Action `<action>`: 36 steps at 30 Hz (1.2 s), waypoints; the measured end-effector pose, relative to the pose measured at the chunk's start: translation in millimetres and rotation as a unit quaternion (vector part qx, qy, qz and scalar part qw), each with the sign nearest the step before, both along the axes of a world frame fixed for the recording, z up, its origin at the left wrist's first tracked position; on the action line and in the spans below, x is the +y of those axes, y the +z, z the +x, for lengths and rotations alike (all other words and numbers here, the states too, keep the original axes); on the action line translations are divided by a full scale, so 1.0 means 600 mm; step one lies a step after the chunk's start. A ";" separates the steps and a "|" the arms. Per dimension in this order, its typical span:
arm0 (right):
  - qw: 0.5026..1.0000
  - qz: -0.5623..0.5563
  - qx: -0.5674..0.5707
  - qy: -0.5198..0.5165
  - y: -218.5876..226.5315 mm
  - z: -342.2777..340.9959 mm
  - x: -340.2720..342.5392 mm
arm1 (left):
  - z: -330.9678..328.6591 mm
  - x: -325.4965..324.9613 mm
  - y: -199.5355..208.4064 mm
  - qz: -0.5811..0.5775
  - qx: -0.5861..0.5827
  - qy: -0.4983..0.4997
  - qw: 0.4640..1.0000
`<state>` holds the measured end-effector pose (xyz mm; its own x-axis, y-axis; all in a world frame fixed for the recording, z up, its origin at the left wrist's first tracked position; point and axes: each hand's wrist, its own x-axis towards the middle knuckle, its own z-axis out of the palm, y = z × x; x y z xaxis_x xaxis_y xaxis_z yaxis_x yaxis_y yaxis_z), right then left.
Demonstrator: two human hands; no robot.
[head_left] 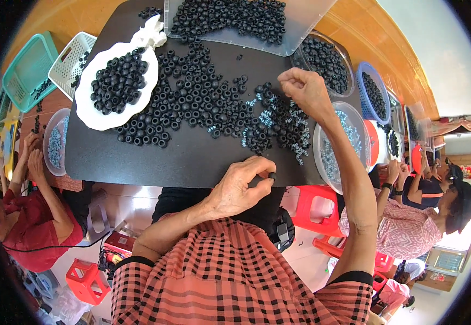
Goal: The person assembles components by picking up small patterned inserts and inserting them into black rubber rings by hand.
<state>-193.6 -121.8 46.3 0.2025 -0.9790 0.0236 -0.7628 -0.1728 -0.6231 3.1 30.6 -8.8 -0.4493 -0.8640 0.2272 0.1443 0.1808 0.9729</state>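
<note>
Near the table's front edge, my left hand (238,188) pinches a small black ring-shaped part (272,176) between thumb and forefinger. My right hand (307,92) is raised over the right end of the pile, its fingers closed together; anything in them is too small to make out. Below it lie black parts mixed with small shiny blue-silver pieces (266,118). A wide spread of black ring-shaped parts (192,100) covers the table's middle. By my right forearm stands a clear round tub (320,162) of blue-silver pieces.
A white scalloped plate (86,111) holds black parts. A clear bin (295,40) of them stands at the far side, with a clear container (322,59) and blue basket (373,92) at right. Co-workers sit on both sides. Red stools (317,211) stand below the table (203,157).
</note>
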 end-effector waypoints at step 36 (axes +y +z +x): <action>0.998 0.019 0.032 0.052 -0.015 -0.009 0.001 | -0.003 0.001 0.001 0.002 -0.030 0.007 1.000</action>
